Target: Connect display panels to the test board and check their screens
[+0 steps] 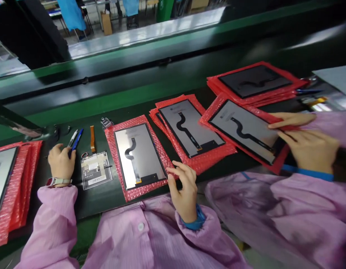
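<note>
My left hand (61, 163), fingers partly curled and apart, rests on the table at the lower ends of a white pen (73, 138) and a blue pen (78, 138). Whether it touches them is unclear. In front of me a display panel (145, 157) lies face down on a red bubble-wrap bag (112, 149), its black ribbon cable (129, 151) showing. My right hand (184, 186) is at the panel's right edge, fingertips on or just over the bag's border, thumb apart. Between my hands lies a flat component (96, 173) with an orange flex cable (92, 139).
A co-worker's hands (309, 145) hold another panel (242, 129) on a red bag at the right. More bagged panels stand in stacks at centre (175, 104), back right (256, 80) and far left (24, 175). A green ledge (128, 93) runs behind the table.
</note>
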`<action>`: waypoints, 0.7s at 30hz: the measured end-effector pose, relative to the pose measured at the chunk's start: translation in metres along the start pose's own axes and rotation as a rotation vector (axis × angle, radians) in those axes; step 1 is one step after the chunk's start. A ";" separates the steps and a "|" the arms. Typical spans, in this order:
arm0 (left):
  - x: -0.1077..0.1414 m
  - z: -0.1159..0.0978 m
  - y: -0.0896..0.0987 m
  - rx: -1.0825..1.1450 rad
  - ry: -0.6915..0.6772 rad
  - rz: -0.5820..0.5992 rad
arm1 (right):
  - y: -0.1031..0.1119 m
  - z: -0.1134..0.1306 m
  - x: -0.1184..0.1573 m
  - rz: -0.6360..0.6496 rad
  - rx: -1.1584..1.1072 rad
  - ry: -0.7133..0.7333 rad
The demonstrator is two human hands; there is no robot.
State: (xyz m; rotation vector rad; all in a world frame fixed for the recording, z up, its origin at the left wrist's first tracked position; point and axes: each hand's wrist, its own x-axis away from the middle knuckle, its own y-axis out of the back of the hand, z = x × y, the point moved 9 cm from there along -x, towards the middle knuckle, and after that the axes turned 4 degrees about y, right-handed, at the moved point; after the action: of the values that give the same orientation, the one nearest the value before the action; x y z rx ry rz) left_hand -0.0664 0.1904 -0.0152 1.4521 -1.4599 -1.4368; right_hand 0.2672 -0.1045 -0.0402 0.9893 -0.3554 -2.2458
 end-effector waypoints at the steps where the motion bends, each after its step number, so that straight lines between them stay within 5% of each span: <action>1: 0.000 -0.002 0.009 -0.018 0.008 -0.053 | 0.004 0.004 0.002 -0.017 -0.031 0.000; 5: 0.020 -0.014 0.051 -0.007 0.134 -0.247 | 0.002 0.026 0.013 0.068 -0.301 0.024; 7: 0.042 -0.039 0.054 0.122 0.125 -0.175 | -0.012 0.038 0.021 0.202 -0.503 -0.001; 9: 0.074 -0.089 0.039 0.376 -0.042 0.068 | -0.031 0.044 0.028 0.335 -0.687 -0.096; 11: 0.124 -0.152 0.007 0.596 -0.270 0.505 | -0.048 0.043 0.033 0.414 -0.775 -0.241; 13: 0.174 -0.189 -0.018 0.717 -0.321 0.819 | -0.057 0.037 0.032 0.395 -0.750 -0.351; 16: 0.205 -0.196 -0.043 0.847 -0.134 0.833 | -0.056 0.033 0.024 0.318 -0.685 -0.379; 21: 0.218 -0.183 -0.066 0.870 0.090 0.834 | -0.059 0.027 0.034 0.279 -0.703 -0.502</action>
State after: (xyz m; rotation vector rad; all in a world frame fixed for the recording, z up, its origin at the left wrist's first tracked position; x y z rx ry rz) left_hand 0.0792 -0.0500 -0.0938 1.0409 -2.3747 -0.2077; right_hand 0.2031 -0.0830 -0.0688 0.0066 0.0951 -2.0856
